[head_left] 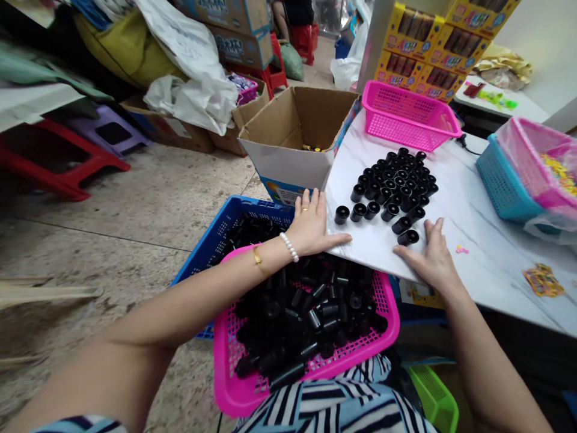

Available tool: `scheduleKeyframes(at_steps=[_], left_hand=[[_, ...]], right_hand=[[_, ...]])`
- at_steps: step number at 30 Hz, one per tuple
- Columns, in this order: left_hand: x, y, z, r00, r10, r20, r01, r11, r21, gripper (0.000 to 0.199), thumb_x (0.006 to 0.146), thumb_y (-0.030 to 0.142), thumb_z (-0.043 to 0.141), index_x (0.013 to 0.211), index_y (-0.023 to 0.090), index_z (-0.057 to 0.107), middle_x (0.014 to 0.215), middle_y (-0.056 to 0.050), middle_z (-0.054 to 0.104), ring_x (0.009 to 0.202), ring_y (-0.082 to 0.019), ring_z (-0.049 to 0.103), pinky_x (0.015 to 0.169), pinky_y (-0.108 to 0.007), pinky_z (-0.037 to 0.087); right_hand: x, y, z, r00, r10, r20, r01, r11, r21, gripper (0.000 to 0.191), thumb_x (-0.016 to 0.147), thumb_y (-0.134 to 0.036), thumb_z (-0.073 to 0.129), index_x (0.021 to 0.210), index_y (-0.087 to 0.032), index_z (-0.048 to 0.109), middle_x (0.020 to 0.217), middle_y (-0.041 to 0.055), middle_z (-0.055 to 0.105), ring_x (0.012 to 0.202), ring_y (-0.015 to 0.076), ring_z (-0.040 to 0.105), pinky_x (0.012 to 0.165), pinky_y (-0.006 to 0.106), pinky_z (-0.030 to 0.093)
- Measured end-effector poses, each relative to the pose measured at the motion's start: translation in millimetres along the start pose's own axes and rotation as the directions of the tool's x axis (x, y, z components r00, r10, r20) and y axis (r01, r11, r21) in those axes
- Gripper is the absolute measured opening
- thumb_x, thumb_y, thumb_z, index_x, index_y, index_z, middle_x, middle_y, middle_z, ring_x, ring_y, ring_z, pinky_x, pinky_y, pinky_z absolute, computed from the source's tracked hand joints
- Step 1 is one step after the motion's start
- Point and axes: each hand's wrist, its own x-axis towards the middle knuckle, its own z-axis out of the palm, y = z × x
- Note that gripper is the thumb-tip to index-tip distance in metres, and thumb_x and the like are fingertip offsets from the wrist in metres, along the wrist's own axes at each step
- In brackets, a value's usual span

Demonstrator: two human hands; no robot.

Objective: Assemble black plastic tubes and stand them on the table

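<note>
Black cylindrical caps [390, 211] stand in a tight cluster on the white marbled tabletop [478, 282]. My left hand [313, 225] lies at the table's left edge, fingers stretched out and thumb toward the nearest caps, holding nothing. On the other side, my right hand [430, 255] rests over the front edge with thumb and fingers apart, close to the caps at the cluster's lower right. Below my left forearm, a pink basket [390, 319] full of loose black cylinders leans partly over a blue crate [202, 249] with more black pieces inside.
An open cardboard box [288, 162] stands left of the table. On the table are a pink basket [410, 114], stacked yellow boxes [408, 42] behind it, and a blue basket [505, 180] at right. A red stool [58, 156] and a green basket [435, 397] are lower down.
</note>
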Motion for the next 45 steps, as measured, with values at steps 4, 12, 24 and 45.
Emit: scheduleKeyframes(at_steps=[4,12,24,45], left_hand=[[34.1,17.6,-0.5,0.998,0.045,0.034,-0.050,0.988,0.147,0.144,0.068,0.097,0.051,0.163,-0.005,0.017,0.173,-0.031,0.003,0.162,-0.049,-0.008,0.129,-0.064,-0.008],[90.5,43.9,8.6,0.990,0.054,0.129,-0.077,0.982,0.173,0.152,0.062,0.102,0.044,0.163,-0.007,0.015,0.172,-0.031,0.009,0.162,-0.049,-0.001,0.127,-0.069,-0.008],[124.7,56.1,16.4,0.995,-0.049,0.089,0.034,0.987,0.160,0.157,0.053,0.106,0.045,0.166,0.001,0.014,0.174,-0.026,0.011,0.161,-0.052,0.002,0.127,-0.072,-0.002],[136.8,58.9,1.9,0.990,0.069,0.124,-0.071,0.997,0.009,0.153,0.059,0.084,0.073,0.167,0.008,-0.003,0.176,-0.021,0.008,0.162,-0.045,0.006,0.129,-0.067,-0.002]], right_hand=[[22.0,-5.5,2.1,1.000,-0.001,0.019,0.003,0.997,-0.080,0.148,0.071,-0.086,0.067,0.165,-0.008,-0.017,0.172,0.0265,0.018,0.160,0.0490,0.012,0.126,0.070,0.017],[57.0,-11.2,8.2,1.000,-0.024,0.007,0.025,0.992,-0.125,0.153,0.067,-0.090,0.065,0.164,-0.002,-0.014,0.171,0.0304,0.018,0.160,0.0429,0.019,0.130,0.064,0.006],[95.2,-17.9,10.2,0.999,0.023,-0.043,-0.029,0.991,-0.127,0.151,0.067,-0.090,0.063,0.164,0.000,-0.011,0.170,0.0324,0.017,0.160,0.0407,0.020,0.128,0.068,0.005],[110.5,-5.3,-8.4,0.995,0.096,-0.009,-0.096,0.986,-0.138,0.160,0.056,-0.082,0.080,0.164,0.002,-0.003,0.170,0.0366,0.009,0.159,0.0473,0.015,0.128,0.066,0.013]])
